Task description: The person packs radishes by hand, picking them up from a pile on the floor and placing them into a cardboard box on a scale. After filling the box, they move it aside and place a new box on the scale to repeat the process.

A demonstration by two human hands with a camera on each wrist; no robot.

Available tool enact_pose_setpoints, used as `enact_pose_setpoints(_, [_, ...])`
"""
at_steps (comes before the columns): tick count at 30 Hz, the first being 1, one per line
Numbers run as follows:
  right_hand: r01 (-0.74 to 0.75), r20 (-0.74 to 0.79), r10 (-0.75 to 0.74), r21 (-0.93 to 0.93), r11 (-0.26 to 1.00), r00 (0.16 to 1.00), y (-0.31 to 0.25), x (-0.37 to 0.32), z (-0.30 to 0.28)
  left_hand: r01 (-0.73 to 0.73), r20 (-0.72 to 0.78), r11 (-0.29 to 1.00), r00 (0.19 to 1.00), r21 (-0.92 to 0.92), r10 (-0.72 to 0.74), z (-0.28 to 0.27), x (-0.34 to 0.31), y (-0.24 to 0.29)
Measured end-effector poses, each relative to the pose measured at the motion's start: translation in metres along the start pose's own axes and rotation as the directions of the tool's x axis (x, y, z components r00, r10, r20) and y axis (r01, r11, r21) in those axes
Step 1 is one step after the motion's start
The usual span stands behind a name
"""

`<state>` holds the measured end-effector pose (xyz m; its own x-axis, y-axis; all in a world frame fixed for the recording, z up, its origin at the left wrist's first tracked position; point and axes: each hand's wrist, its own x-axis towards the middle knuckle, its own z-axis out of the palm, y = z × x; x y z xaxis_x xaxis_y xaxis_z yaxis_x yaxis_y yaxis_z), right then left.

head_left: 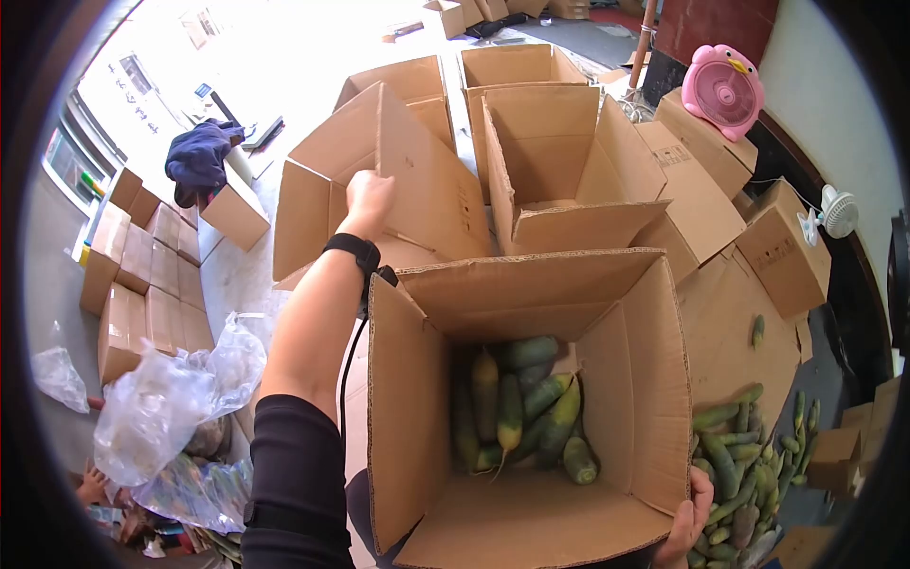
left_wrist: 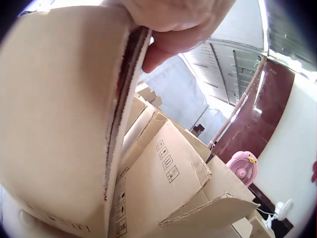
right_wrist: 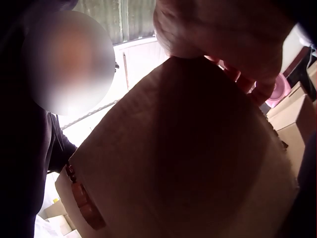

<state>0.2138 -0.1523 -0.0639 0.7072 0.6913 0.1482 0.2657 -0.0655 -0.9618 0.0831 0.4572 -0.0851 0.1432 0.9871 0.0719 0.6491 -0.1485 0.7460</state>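
A cardboard box [head_left: 531, 531] with raised flaps stands close to me, with several green radishes [head_left: 512, 412] lying at its bottom. My right hand [head_left: 690, 522] holds this box at its near right edge; in the right wrist view its fingers [right_wrist: 242, 82] bend over the cardboard rim. Farther forward, my left hand [head_left: 370, 201] grips the upper edge of a second cardboard box [head_left: 427, 180], which is tilted. The left wrist view shows the thumb [left_wrist: 157, 55] against one side of that doubled cardboard edge.
More open boxes [head_left: 559, 152] stand beyond. A heap of green radishes [head_left: 739, 474] lies at right on flattened cardboard [head_left: 730, 332]. Stacked cartons [head_left: 152, 256] and clear plastic bags [head_left: 161, 408] are at left. A pink fan [head_left: 725, 93] and a white fan [head_left: 838, 211] sit at right.
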Motion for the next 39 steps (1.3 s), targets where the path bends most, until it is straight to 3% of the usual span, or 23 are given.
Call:
enact_pose_setpoints(1, [-0.006, -0.003, 0.005, -0.003, 1.0, 1.0, 0.002, -0.002, 0.003, 0.001, 0.007, 1.0, 1.0, 0.0, -0.001, 0.004, -0.007, 0.006])
enact_pose_setpoints(3, [-0.009, -0.069, 0.015, 0.075, 0.997, 0.997, -0.001, -0.002, 0.013, 0.088, 0.348, 0.952, 0.937, -0.293, 0.02, -0.01, -0.038, 0.041])
enact_pose_setpoints(7, [-0.03, -0.055, 0.031, 0.027, 0.999, 0.998, -0.008, 0.0, 0.014, -0.136, 0.449, 0.977, 0.872, -0.163, 0.196, -0.036, -0.051, 0.045])
enact_pose_setpoints(13, [-0.066, -0.091, 0.072, 0.065, 0.996, 0.993, -0.004, -0.002, 0.014, -0.214, 0.405, 0.956, 0.871, -0.2, 0.279, -0.082, -0.123, 0.007])
enact_pose_setpoints(16, [0.032, -0.01, -0.031, 0.079, 0.996, 0.999, -0.001, 0.001, 0.007, -0.015, 0.437, 0.97, 0.891, -0.243, 0.123, -0.111, -0.189, -0.011])
enact_pose_setpoints(19, [0.019, -0.044, -0.018, 0.019, 1.0, 0.999, 0.001, 0.0, 0.009, 0.185, 0.47, 0.91, 0.883, -0.371, 0.012, -0.136, -0.257, -0.022])
enact_pose_setpoints(24, [0.033, -0.031, -0.035, -0.077, 0.997, 0.999, -0.003, 0.004, 0.007, 0.278, 0.561, 0.869, 0.828, -0.408, -0.002, -0.163, -0.348, -0.033])
enact_pose_setpoints(26, [0.001, -0.013, 0.001, 0.13, 0.992, 1.0, -0.004, 0.004, 0.01, 0.275, 0.588, 0.852, 0.808, -0.446, 0.046, -0.171, -0.371, -0.028])
enact_pose_setpoints(31, [-0.046, 0.102, 0.035, 0.101, 0.994, 0.994, -0.014, 0.008, -0.001, 0.281, 0.61, 0.895, 0.792, -0.347, -0.012, -0.185, -0.397, -0.011])
enact_pose_setpoints(33, [-0.047, 0.168, 0.031, 0.09, 0.995, 0.985, -0.022, 0.011, -0.008, 0.238, 0.604, 0.902, 0.797, -0.361, 0.031, -0.188, -0.398, -0.009])
enact_pose_setpoints(37, [-0.162, 0.348, 0.155, -0.008, 0.987, 0.924, -0.027, 0.029, -0.025, 0.228, 0.574, 0.926, 0.819, -0.301, -0.015, -0.181, -0.405, -0.005])
enact_pose_setpoints(39, [-0.155, 0.349, 0.175, -0.083, 0.984, 0.921, -0.024, 0.046, -0.03, 0.221, 0.591, 0.937, 0.807, -0.27, -0.02, -0.174, -0.4, -0.006])
